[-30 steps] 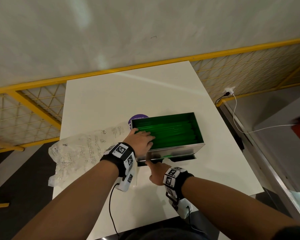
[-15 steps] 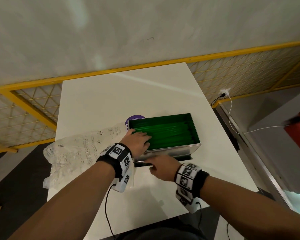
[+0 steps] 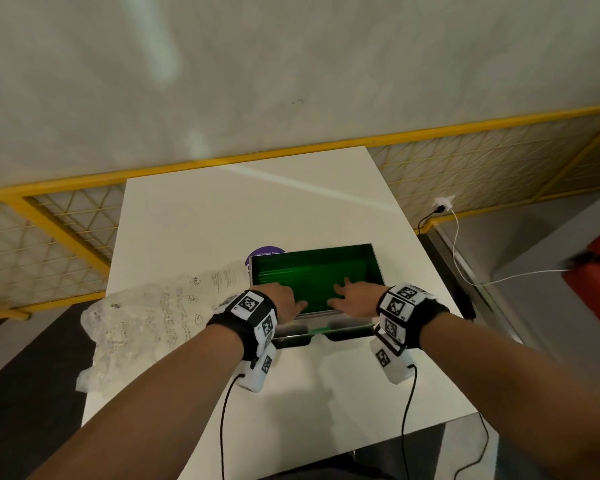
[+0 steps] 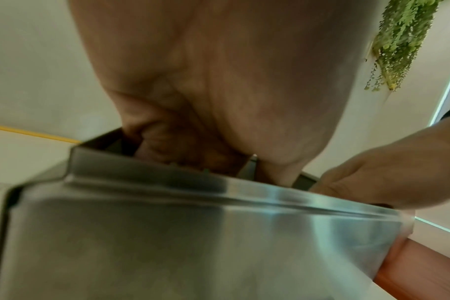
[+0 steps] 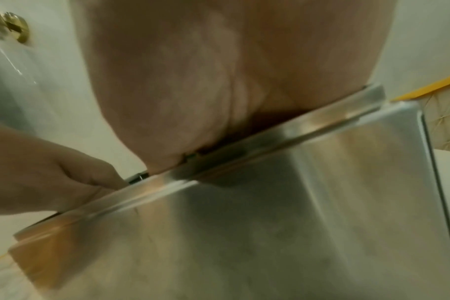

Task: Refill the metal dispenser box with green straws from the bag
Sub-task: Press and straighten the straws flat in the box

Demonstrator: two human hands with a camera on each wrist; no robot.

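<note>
The metal dispenser box [image 3: 377,268] stands open-topped on the white table [image 3: 257,209], filled with green straws [image 3: 319,278]. Both hands reach over its near rim into the box. My left hand [image 3: 286,301] lies flat on the straws at the left side, fingers spread. On the right side my right hand [image 3: 352,296] rests on them the same way. In the wrist views the palms hang over the steel front wall [image 4: 219,243] [image 5: 295,213] and the fingertips are hidden inside. A green straw end [image 3: 321,329] shows in the tray slot at the front. The crumpled clear bag [image 3: 146,320] lies to the left.
A purple round sticker [image 3: 265,253] peeks out behind the box. Yellow mesh railing [image 3: 66,230] runs behind and beside the table. A wall socket with a white cable [image 3: 459,258] is at the right. The bag overhangs the table's left edge.
My right hand rose from the table in front of the box and went over the rim onto the straws. The left hand stayed inside the box.
</note>
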